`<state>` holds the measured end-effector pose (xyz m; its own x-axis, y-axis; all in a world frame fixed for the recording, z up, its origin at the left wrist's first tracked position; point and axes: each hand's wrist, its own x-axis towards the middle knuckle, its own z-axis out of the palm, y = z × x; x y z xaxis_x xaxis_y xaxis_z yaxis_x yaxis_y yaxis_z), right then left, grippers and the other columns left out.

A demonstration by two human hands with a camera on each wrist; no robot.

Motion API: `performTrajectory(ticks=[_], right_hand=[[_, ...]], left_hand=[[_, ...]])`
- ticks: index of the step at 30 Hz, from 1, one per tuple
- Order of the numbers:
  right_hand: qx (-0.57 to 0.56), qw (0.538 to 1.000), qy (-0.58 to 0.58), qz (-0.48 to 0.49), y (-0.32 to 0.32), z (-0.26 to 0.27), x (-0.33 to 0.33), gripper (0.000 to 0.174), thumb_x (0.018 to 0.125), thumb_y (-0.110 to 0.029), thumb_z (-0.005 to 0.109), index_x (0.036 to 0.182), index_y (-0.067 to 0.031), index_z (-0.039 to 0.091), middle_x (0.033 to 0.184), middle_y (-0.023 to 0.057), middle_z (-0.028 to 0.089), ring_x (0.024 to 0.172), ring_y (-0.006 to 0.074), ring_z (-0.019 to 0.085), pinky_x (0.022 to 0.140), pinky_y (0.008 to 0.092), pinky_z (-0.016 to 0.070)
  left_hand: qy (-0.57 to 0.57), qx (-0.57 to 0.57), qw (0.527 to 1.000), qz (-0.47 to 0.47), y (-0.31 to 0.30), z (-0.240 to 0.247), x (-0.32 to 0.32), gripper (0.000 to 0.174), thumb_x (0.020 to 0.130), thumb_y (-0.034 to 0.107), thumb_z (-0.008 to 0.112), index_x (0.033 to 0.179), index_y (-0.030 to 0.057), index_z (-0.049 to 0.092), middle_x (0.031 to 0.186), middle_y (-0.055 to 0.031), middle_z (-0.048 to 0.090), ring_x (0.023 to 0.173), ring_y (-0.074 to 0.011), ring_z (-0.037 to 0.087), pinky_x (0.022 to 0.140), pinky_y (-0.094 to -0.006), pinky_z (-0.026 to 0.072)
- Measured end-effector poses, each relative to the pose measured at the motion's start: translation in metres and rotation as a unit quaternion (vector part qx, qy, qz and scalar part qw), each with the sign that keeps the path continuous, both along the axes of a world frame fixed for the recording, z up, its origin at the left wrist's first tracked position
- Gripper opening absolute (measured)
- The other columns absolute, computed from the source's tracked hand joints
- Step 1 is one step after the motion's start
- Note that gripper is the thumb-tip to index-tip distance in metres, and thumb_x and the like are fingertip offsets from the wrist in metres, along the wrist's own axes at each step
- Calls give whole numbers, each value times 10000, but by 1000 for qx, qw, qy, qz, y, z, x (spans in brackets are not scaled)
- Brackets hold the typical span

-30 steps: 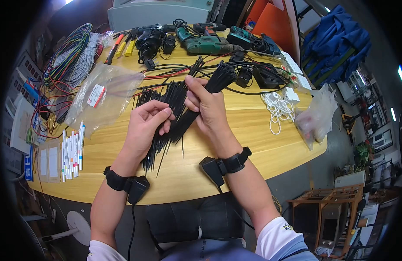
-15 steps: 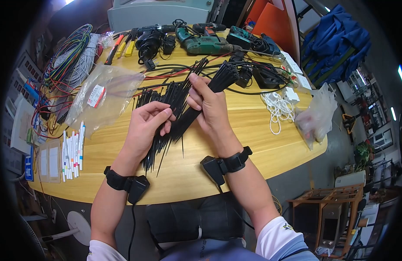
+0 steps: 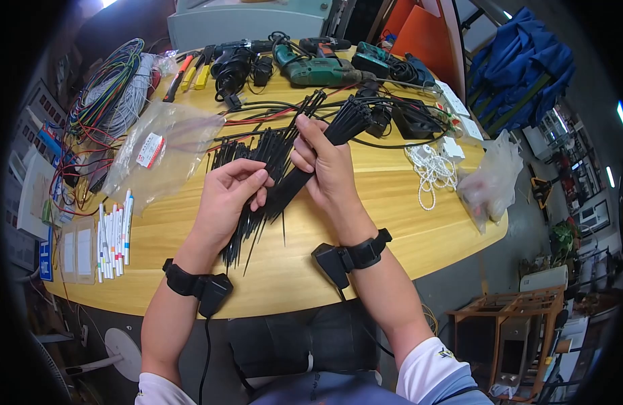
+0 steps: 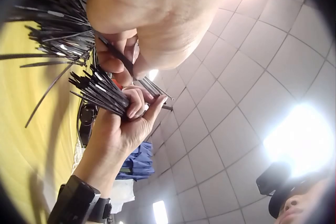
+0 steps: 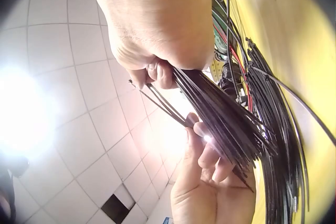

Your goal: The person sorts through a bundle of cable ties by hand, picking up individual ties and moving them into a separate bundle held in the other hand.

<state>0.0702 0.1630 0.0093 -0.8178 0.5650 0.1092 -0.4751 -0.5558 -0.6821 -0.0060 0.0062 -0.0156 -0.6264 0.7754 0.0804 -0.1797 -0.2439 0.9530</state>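
Note:
My right hand (image 3: 327,170) grips a thick bundle of black cable ties (image 3: 344,123) held slantwise above the wooden table (image 3: 406,223), with its index finger stretched along the bundle. Just to its left, my left hand (image 3: 229,194) pinches a few black ties from the loose pile (image 3: 256,150) lying under both hands. The left wrist view shows the left hand (image 4: 152,8) pinching a tie beside the right hand (image 4: 123,127) and its bundle (image 4: 100,90). In the right wrist view the right hand (image 5: 157,24) is wrapped round the bundle (image 5: 226,113), with the left hand (image 5: 210,184) touching its lower end.
A clear plastic bag (image 3: 159,143) and a row of markers (image 3: 113,233) lie to the left. Coiled coloured wires (image 3: 107,88) sit at the far left. Power drills (image 3: 318,67), black cables, a white cord (image 3: 433,169) and another plastic bag (image 3: 488,179) fill the back and right.
The right hand and its bundle have shifted slightly right. The left hand has barely moved.

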Motion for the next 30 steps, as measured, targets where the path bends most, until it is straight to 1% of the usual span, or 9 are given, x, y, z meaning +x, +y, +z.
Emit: performTrajectory(ticks=[17, 20, 23, 26, 30], right_hand=[[-5, 1000, 0, -1, 0, 0, 1, 118, 887, -61, 691, 933, 5, 605, 628, -62, 432, 461, 24, 309, 431, 208, 256], [1, 1000, -4, -8, 1, 0, 1, 122, 882, -60, 697, 928, 4, 603, 630, -62, 438, 461, 23, 313, 430, 208, 256], [10, 1000, -10, -10, -1, 2, 1, 121, 877, -62, 702, 910, -3, 602, 629, -62, 444, 459, 23, 320, 426, 209, 255], [25, 1000, -16, -6, -2, 1, 1, 122, 870, -66, 711, 884, -9, 604, 625, -58, 454, 459, 22, 333, 422, 208, 254], [38, 999, -23, -3, -7, -1, 1, 132, 858, -75, 727, 866, -11, 612, 618, -49, 466, 461, 22, 348, 421, 204, 257]], left_hand=[[-6, 1, 1000, -2, -1, 2, 1, 188, 947, 81, 614, 1084, -46, 638, 864, -86, 664, 614, -77, 524, 530, -201, 390], [-12, -7, 1000, -9, -1, 3, 1, 182, 953, 85, 606, 1081, -40, 636, 863, -86, 662, 618, -82, 535, 533, -203, 402], [-26, 4, 1000, -5, -1, 4, 1, 192, 947, 98, 621, 1074, -45, 643, 874, -101, 683, 626, -85, 585, 539, -198, 444], [-39, 14, 999, -7, -2, 5, 1, 187, 950, 104, 617, 1071, -37, 641, 873, -104, 684, 629, -96, 607, 540, -201, 454], [-43, 18, 999, -1, -2, 6, 1, 194, 950, 106, 618, 1079, -37, 642, 866, -105, 682, 622, -97, 606, 539, -204, 454]])
